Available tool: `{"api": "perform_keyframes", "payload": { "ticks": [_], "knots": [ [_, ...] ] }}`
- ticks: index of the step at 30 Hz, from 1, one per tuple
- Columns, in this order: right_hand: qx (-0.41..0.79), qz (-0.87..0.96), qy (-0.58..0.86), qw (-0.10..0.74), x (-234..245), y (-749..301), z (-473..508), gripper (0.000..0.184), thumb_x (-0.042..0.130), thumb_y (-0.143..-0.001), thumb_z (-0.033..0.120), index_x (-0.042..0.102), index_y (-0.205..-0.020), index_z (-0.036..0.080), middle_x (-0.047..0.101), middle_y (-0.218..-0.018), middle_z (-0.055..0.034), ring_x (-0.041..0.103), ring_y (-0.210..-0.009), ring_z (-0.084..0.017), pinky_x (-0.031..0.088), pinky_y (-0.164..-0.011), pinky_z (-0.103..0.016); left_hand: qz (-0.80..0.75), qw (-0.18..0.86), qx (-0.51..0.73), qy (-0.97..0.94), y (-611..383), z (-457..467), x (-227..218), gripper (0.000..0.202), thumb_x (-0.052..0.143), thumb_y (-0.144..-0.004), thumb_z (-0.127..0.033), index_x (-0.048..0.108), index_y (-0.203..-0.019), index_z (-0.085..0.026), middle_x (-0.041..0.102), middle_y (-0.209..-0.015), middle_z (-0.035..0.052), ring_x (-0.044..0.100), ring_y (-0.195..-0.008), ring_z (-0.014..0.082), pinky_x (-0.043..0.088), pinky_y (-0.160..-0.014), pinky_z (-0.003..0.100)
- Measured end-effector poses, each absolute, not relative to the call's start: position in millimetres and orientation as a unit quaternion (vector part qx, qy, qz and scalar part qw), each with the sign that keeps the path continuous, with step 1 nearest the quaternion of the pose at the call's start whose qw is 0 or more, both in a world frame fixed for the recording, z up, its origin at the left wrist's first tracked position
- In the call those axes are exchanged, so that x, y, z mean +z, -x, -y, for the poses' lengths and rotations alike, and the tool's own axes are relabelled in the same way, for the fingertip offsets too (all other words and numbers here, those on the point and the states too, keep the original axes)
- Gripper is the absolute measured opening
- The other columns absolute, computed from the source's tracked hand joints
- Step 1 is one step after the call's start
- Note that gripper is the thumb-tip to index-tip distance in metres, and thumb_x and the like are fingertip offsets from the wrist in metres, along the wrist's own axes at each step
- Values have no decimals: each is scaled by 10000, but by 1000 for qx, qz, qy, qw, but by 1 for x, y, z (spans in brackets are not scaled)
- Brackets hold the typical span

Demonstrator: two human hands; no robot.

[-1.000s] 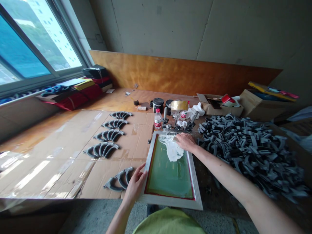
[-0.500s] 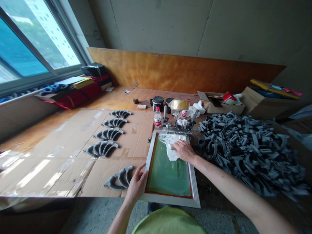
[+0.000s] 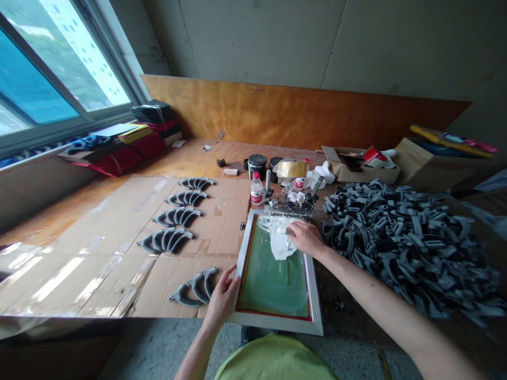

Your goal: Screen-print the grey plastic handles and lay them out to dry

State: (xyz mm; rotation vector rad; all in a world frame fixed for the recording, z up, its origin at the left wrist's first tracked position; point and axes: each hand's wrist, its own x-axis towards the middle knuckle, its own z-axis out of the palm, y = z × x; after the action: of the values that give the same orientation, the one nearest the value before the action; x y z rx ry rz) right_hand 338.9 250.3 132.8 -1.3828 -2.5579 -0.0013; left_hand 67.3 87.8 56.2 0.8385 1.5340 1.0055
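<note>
Frame: a screen-printing frame (image 3: 277, 324) with green mesh (image 3: 269, 287) and a red taped border lay flat on the desk (image 3: 190, 155), its near rail close to the desk's front edge.

Left hand: the left hand (image 3: 222, 298) sat at the frame's lower left rail, fingers spread against the outer edge; whether it actually gripped the rail could not be told.

Right hand: the right hand (image 3: 307, 237) lay over the mesh near the top, fingers pressed together on a white wipe (image 3: 279, 241).

Left gap: a loose grey curved part (image 3: 194, 287) lay on a cardboard sheet (image 3: 99, 243) just beside the left hand, and four rows of similar grey curved parts (image 3: 174, 240) ran up the sheet, near the frame's left rail.

Right gap: a heap of grey parts (image 3: 404, 243) lay just beside the right rail, with only a narrow strip of dark desk between them.

Top edge: a water bottle (image 3: 256, 191), black ink tins (image 3: 257, 166) and a tape roll (image 3: 292, 169) stood beyond the top rail, among dark fittings crowded close to it.

Hidden: the right palm covered part of the wipe, which could be cloth or paper, and the heap's far right end was blurred.
</note>
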Motion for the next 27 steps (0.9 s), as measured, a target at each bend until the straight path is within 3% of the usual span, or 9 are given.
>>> {"api": "perform_keyframes", "payload": {
  "ticks": [5,11,20,27],
  "knots": [
    [-17,866,493,79,118,-329,-268,25,589,-875,169,608,-871,184,672,-931,-75,561,-938,-229,395,-785,-304,-637,542,425,-347,-67,-88,51,779,623,-758,-641,489,-1368,-176,641,-754,-12,614,-731,177,470,-677,261],
    [-10,898,437,57,107,-327,-242,188,480,-834,34,620,-865,155,642,-875,-93,538,-904,-228,380,-799,-319,-636,551,414,-348,-66,-88,52,803,612,-765,-647,456,-1388,-165,624,-751,-12,603,-709,172,462,-668,264],
    [28,945,318,70,105,-353,-205,176,499,-828,48,630,-884,151,638,-865,-73,536,-856,-214,390,-783,-315,-641,546,402,-360,-63,-88,48,774,597,-777,-650,473,-1380,-181,651,-786,5,635,-767,196,488,-700,283],
    [47,927,358,104,122,-345,-233,129,562,-826,70,633,-834,177,644,-845,-48,544,-840,-201,388,-782,-307,-641,534,411,-367,-64,-88,51,780,608,-763,-654,497,-1357,-160,603,-683,-31,559,-611,144,433,-579,237]
  ]
}}
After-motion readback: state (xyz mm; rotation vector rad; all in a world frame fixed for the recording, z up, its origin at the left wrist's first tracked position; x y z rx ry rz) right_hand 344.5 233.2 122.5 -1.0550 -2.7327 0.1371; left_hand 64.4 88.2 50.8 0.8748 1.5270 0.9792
